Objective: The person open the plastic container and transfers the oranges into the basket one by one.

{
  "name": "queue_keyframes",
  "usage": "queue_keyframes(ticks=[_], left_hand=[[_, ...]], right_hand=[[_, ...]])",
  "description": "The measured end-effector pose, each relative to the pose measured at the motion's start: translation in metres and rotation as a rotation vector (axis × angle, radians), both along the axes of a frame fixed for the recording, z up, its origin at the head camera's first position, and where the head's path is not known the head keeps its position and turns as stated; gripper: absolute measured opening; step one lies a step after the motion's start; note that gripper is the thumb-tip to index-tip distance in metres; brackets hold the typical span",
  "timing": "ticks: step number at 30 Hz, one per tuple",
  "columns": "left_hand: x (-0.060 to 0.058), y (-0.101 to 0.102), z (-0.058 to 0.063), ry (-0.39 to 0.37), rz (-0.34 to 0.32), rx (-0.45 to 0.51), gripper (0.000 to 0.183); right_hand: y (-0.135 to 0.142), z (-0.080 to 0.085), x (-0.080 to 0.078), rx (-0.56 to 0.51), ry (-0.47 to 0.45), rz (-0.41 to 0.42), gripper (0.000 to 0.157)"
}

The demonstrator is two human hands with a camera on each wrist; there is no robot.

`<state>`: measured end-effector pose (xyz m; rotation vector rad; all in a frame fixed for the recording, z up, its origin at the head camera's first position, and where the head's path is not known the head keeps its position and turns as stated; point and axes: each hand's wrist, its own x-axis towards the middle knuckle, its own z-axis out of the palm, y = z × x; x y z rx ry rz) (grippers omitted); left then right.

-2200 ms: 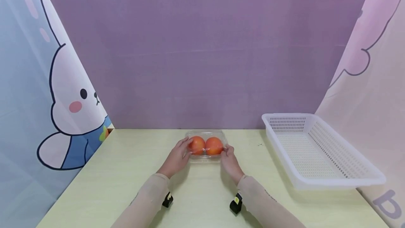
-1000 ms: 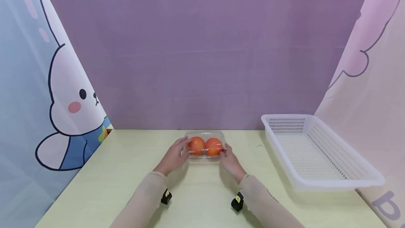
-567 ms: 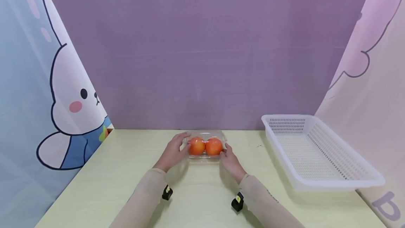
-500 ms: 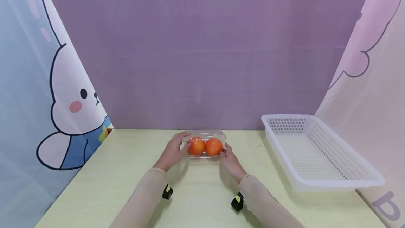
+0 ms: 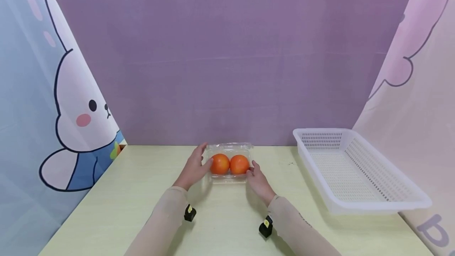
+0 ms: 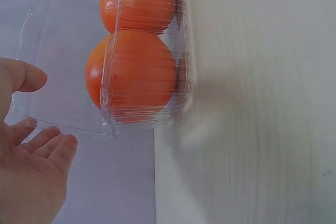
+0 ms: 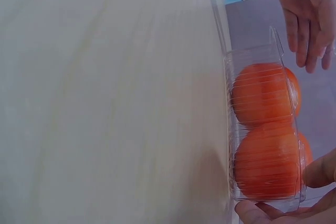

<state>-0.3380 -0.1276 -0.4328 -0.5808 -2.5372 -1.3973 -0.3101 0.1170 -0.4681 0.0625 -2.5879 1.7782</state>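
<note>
A clear plastic clamshell box [image 5: 229, 179] stands near the table's back edge with two oranges, a left orange [image 5: 220, 164] and a right orange [image 5: 239, 164], inside. Its clear lid [image 6: 65, 61] is raised and tipped back behind the fruit. My left hand [image 5: 193, 170] is at the lid's left side, fingers fairly straight; in the left wrist view its thumb [image 6: 29, 76] and fingertips lie on either side of the lid's edge. My right hand [image 5: 259, 181] holds the box's right front corner, thumb at the rim and fingers low on the side.
To the right stands a white perforated plastic basket [image 5: 355, 177] with a raised rim. A purple cloth [image 5: 227, 58] hangs just behind the pale table [image 5: 227, 224], and printed cloths flank both sides.
The box's lid has swung up and backward from over the oranges. My left hand has moved slightly back with it and its fingers have straightened. My right hand has stayed at the corner.
</note>
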Motion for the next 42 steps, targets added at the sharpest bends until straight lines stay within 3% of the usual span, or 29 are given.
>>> queue_keyframes(ticks=[15,25,34,42], left_hand=[[-0.011,-0.003,0.004,-0.054,0.022,-0.001,0.068],[-0.025,-0.006,0.008,-0.1,-0.011,0.012,0.071],[-0.038,-0.006,0.015,-0.159,0.002,-0.005,0.075],[-0.045,-0.003,0.01,-0.167,0.007,0.025,0.076]], right_hand=[[-0.002,0.0,0.0,0.006,0.005,-0.01,0.058],[-0.001,0.0,0.001,0.015,0.011,-0.004,0.057],[0.0,-0.001,0.001,0.016,0.013,-0.001,0.058],[0.0,0.0,0.001,0.013,0.004,-0.005,0.058]])
